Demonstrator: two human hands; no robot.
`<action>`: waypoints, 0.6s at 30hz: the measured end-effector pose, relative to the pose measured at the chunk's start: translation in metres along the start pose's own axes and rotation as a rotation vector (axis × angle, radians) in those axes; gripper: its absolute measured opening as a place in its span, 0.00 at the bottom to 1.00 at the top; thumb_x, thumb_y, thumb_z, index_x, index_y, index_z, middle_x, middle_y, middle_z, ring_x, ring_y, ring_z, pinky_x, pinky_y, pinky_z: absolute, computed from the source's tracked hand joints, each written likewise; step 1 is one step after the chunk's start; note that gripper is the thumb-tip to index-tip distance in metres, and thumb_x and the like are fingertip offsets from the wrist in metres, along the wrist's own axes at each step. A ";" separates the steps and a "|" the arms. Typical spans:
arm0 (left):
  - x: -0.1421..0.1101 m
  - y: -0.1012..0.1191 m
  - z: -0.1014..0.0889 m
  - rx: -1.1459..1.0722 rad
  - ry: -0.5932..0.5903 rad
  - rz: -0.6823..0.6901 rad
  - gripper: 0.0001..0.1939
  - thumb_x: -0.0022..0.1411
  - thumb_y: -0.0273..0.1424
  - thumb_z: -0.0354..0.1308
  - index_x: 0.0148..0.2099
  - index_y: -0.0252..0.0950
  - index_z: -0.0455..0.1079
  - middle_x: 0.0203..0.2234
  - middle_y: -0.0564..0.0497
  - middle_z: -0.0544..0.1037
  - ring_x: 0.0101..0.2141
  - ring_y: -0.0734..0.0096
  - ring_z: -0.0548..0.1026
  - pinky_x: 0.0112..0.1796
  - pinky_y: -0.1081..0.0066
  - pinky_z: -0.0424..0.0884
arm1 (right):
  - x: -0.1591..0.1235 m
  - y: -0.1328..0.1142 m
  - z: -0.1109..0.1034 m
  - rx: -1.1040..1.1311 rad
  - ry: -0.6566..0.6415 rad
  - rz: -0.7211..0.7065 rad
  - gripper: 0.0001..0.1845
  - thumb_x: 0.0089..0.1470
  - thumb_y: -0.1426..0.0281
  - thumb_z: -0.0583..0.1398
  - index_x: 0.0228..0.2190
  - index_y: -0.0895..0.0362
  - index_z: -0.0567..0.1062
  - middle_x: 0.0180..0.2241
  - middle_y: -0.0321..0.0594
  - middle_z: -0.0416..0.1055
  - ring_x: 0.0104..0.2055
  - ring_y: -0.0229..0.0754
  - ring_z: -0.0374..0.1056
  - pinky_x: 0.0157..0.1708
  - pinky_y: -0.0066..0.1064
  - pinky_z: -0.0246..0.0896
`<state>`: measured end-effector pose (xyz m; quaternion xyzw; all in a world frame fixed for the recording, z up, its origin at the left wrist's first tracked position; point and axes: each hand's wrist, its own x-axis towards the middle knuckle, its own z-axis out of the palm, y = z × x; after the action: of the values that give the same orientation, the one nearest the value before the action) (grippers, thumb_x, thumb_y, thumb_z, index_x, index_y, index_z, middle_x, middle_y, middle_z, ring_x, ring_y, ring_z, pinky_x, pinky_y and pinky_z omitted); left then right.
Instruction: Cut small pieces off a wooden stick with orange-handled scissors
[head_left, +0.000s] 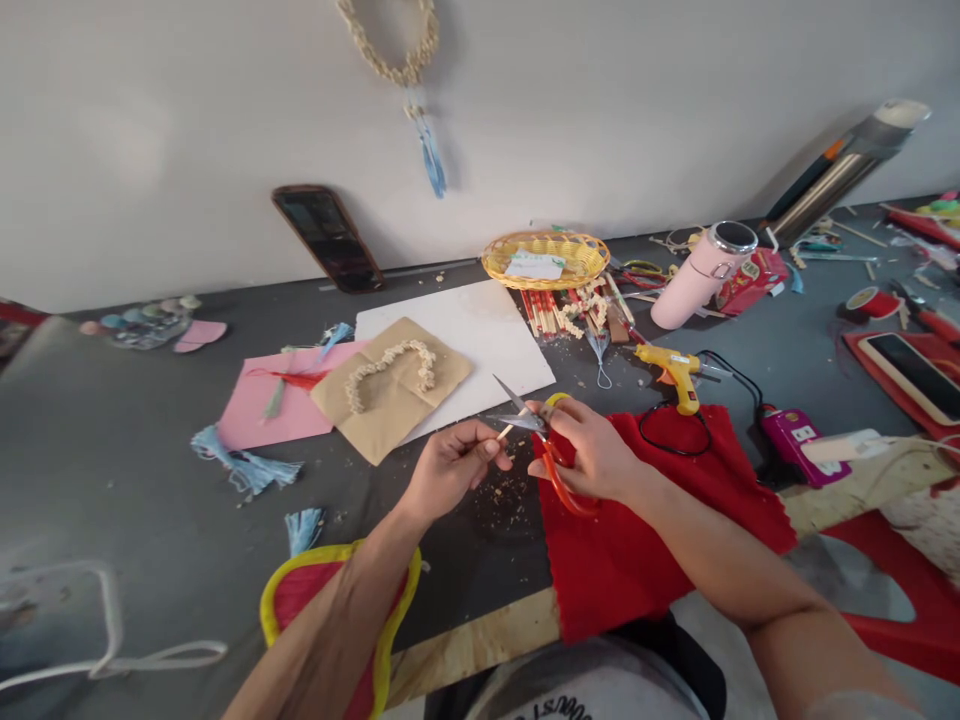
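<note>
Centre of frame: left hand [451, 466] pinches a thin stick [510, 430] between thumb and fingertips; right hand [600, 450] grips red-handled scissors [556, 478], blades parted, the stick crossing them near the pivot. From my remote view I can't tell whether it sits between the cutting edges. Main worry: left fingertips are close to the blades; a slip of the stick could bring skin into the bite. A snipped bit might fly off and get lost among crumbs [510, 492] on the bench [172, 540]. Right of centre, the yellow glue gun [679, 378] trails its cord [679, 455] over red cloth [637, 560]; a swing of the right forearm could snag it.
</note>
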<state>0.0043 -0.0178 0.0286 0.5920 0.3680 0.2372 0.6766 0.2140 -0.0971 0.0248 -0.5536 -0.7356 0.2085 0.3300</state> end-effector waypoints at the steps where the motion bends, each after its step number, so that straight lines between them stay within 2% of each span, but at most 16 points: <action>1: 0.000 0.000 0.000 0.001 0.002 -0.002 0.19 0.54 0.45 0.63 0.30 0.33 0.70 0.22 0.48 0.79 0.14 0.83 0.58 0.17 0.77 0.55 | 0.000 0.000 0.000 -0.015 -0.004 -0.002 0.38 0.54 0.51 0.61 0.59 0.56 0.63 0.44 0.49 0.68 0.47 0.51 0.68 0.49 0.45 0.68; 6: 0.000 -0.001 -0.001 0.005 0.002 0.016 0.18 0.56 0.44 0.63 0.31 0.32 0.70 0.22 0.49 0.79 0.14 0.83 0.59 0.17 0.77 0.54 | -0.001 0.000 0.000 -0.067 -0.002 0.003 0.36 0.55 0.52 0.60 0.59 0.57 0.63 0.43 0.49 0.68 0.47 0.51 0.68 0.48 0.44 0.68; 13: 0.000 -0.004 0.001 0.022 0.025 0.047 0.16 0.57 0.42 0.62 0.32 0.33 0.70 0.22 0.49 0.79 0.14 0.82 0.60 0.17 0.78 0.56 | 0.001 0.005 0.000 -0.094 0.030 -0.027 0.39 0.53 0.49 0.62 0.59 0.56 0.63 0.42 0.48 0.66 0.48 0.52 0.65 0.49 0.46 0.67; 18: 0.000 -0.003 0.002 0.065 0.060 0.036 0.15 0.56 0.41 0.62 0.32 0.32 0.71 0.22 0.49 0.79 0.15 0.82 0.60 0.17 0.78 0.56 | 0.000 0.005 0.000 -0.069 -0.009 -0.010 0.37 0.55 0.52 0.60 0.60 0.57 0.62 0.42 0.48 0.67 0.46 0.51 0.67 0.48 0.44 0.68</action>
<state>0.0056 -0.0202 0.0254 0.6130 0.3850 0.2550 0.6411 0.2171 -0.0956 0.0215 -0.5601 -0.7465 0.1840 0.3085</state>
